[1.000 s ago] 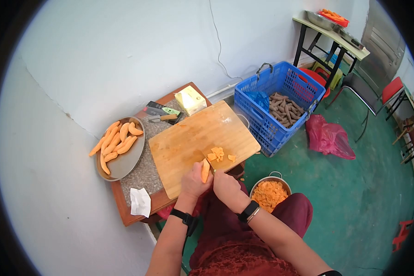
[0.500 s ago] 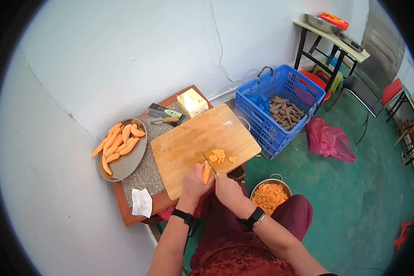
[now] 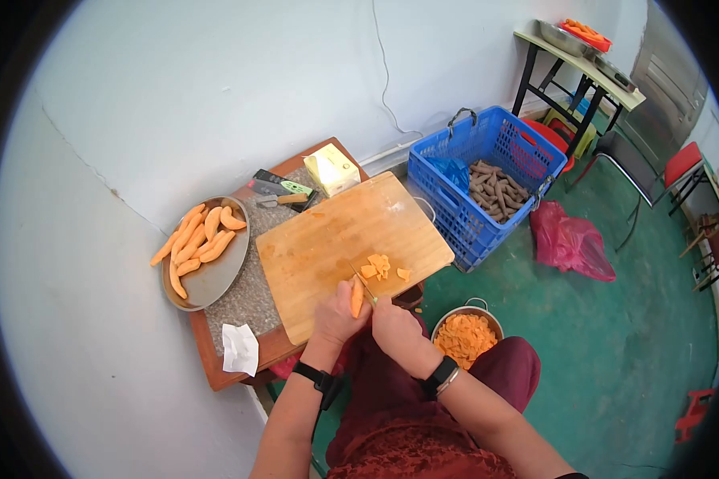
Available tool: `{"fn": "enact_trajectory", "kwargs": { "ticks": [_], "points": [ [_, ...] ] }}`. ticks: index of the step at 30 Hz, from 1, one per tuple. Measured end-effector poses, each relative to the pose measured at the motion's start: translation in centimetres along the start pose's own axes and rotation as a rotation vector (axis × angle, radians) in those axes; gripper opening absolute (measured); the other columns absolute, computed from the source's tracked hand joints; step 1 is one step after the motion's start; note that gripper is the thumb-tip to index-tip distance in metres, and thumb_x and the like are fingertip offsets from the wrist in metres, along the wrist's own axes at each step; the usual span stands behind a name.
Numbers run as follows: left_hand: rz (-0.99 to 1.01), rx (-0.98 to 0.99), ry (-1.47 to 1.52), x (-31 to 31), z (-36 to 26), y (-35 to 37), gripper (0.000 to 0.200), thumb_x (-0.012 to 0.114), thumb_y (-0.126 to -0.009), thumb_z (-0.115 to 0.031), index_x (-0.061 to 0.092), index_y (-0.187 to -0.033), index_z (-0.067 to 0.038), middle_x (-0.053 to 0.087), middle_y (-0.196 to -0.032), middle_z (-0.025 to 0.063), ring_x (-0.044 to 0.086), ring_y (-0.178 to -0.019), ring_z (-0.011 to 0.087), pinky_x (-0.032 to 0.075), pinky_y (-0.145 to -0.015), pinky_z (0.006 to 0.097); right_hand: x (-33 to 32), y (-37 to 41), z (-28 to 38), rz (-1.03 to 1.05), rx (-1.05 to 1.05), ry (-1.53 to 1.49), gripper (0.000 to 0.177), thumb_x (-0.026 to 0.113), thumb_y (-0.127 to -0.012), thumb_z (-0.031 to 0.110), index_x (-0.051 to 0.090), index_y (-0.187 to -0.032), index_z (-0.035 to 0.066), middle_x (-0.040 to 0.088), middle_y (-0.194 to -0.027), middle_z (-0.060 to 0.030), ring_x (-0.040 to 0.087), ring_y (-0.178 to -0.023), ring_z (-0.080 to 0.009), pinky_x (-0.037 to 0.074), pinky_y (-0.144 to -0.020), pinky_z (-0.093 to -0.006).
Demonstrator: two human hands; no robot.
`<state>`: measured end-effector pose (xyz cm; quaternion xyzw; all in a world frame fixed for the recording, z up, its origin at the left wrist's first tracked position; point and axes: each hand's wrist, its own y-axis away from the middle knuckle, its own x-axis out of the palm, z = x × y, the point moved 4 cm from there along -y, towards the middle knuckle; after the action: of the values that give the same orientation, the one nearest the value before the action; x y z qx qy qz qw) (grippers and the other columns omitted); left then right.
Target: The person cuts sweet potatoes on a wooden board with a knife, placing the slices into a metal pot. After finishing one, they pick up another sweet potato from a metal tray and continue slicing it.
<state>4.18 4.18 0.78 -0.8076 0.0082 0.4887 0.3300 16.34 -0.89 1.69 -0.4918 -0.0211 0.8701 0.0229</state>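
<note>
My left hand [image 3: 337,314] is closed around a peeled orange sweet potato [image 3: 357,298] at the near edge of the wooden cutting board [image 3: 319,247]. In my right hand [image 3: 397,329] is a knife [image 3: 364,284], its thin blade lying against the sweet potato's side. Just beyond the blade, several cut sweet potato pieces [image 3: 377,267] rest on the board. Below and right of the board, a metal pot [image 3: 437,329] on the floor holds many orange pieces. A round metal tray [image 3: 216,291] with several peeled sweet potatoes sits left of the board.
Behind the board are a tissue box [image 3: 333,170], a peeler [image 3: 284,199] and a dark package [image 3: 273,182]. Crumpled paper [image 3: 240,350] lies at the table's near left. A blue crate [image 3: 463,219] of unpeeled sweet potatoes and a pink plastic bag [image 3: 567,243] are on the floor, right.
The view has shifted slightly. One more orange piece seems to lie by the blade on the board. Both hands keep nearly the same place, still holding the sweet potato and the knife.
</note>
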Motion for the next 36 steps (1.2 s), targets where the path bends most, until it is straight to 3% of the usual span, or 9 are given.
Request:
{"fn": "enact_trajectory", "kwargs": {
  "ticks": [9,21,27,33,36],
  "points": [
    [-0.048,0.019,0.014,-0.3,-0.2,-0.1,0.034,0.070,-0.076,-0.026,0.057,-0.102,-0.008,0.061,-0.077,0.0095,0.064,-0.063,0.0290,0.052,-0.051,0.0393,0.5,-1.2,0.1,0.032,-0.029,0.057,0.009,0.050,-0.089,0.009,0.052,-0.086,0.001,0.066,-0.069,-0.0176,0.069,-0.066,-0.0313,0.056,-0.053,-0.0400],
    [-0.027,0.011,0.025,-0.1,-0.1,0.0,0.039,0.074,-0.074,-0.028,0.058,-0.103,-0.008,0.061,-0.078,0.0096,0.065,-0.067,0.0301,0.053,-0.054,0.0385,-0.3,0.0,-0.6,-0.032,-0.003,-0.161,0.021,0.047,-0.094,0.016,0.048,-0.085,-0.002,0.061,-0.065,-0.0268,0.064,-0.062,-0.0423,0.052,-0.054,-0.0502],
    [-0.046,0.020,0.024,-0.1,0.0,-0.1,0.039,0.074,-0.073,-0.029,0.059,-0.102,-0.008,0.060,-0.077,0.0084,0.065,-0.066,0.0291,0.053,-0.054,0.0377,-1.0,0.0,0.1,0.026,0.028,-0.108,0.023,0.047,-0.095,0.020,0.050,-0.087,-0.001,0.064,-0.067,-0.0238,0.067,-0.065,-0.0387,0.055,-0.056,-0.0474],
    [-0.040,-0.005,0.050,-0.1,0.2,0.0,0.035,0.073,-0.074,-0.027,0.060,-0.100,-0.008,0.061,-0.077,0.0084,0.065,-0.064,0.0291,0.053,-0.053,0.0379,-0.7,0.3,-0.3,-0.048,0.019,-0.173,0.024,0.048,-0.095,0.020,0.048,-0.085,-0.002,0.060,-0.063,-0.0265,0.063,-0.060,-0.0425,0.052,-0.053,-0.0506],
    [-0.041,0.003,0.013,-0.1,0.0,0.0,0.036,0.073,-0.074,-0.027,0.060,-0.101,-0.008,0.062,-0.077,0.0090,0.065,-0.065,0.0289,0.053,-0.053,0.0380,-0.4,0.0,-0.1,0.044,0.038,-0.117,0.025,0.045,-0.096,0.023,0.049,-0.089,0.000,0.064,-0.069,-0.0245,0.067,-0.066,-0.0399,0.054,-0.058,-0.0486]
  ]
}}
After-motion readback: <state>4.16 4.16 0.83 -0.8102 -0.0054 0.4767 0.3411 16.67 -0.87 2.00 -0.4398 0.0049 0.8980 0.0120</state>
